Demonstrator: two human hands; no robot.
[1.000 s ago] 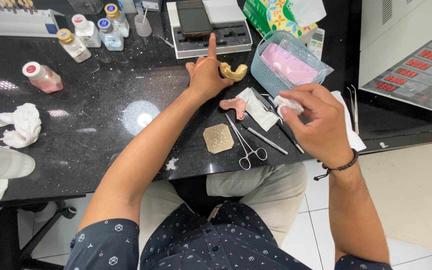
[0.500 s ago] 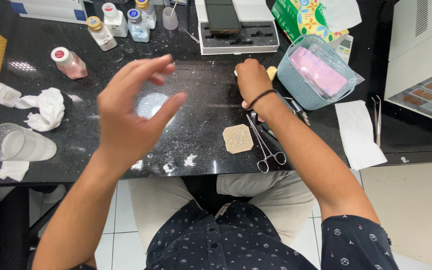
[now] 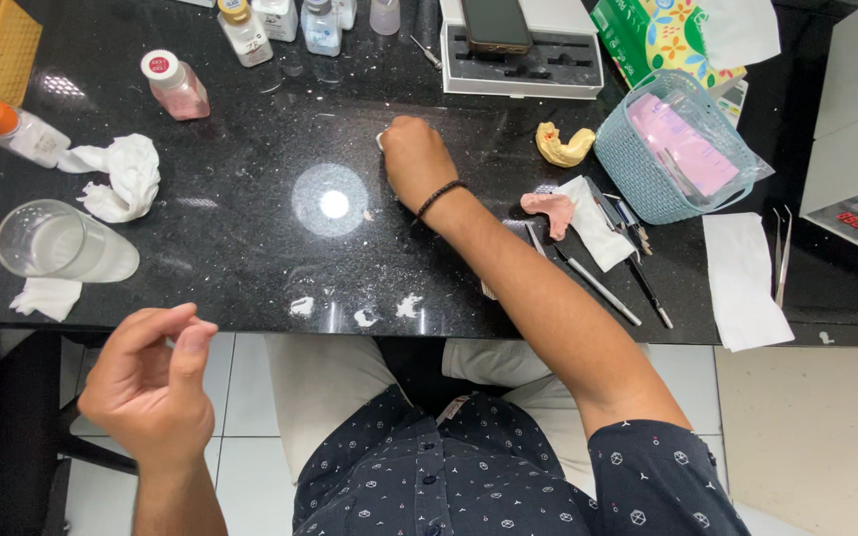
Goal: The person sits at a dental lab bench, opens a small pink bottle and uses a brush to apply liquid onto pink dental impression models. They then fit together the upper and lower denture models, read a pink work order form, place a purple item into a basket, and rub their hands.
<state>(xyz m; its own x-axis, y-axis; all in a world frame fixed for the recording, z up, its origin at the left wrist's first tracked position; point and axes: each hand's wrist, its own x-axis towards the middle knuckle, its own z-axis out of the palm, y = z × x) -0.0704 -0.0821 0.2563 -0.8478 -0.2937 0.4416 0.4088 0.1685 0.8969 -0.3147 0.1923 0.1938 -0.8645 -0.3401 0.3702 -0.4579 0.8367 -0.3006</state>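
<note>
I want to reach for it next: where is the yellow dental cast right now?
In the head view the yellow dental cast lies on the black table toward the right, just left of the blue basket and above the pink cast.

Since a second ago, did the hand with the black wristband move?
Yes. The right hand crossed leftward over the black table, away from the blue basket. It was near the basket before; now it rests mid-table below the white tray.
</note>
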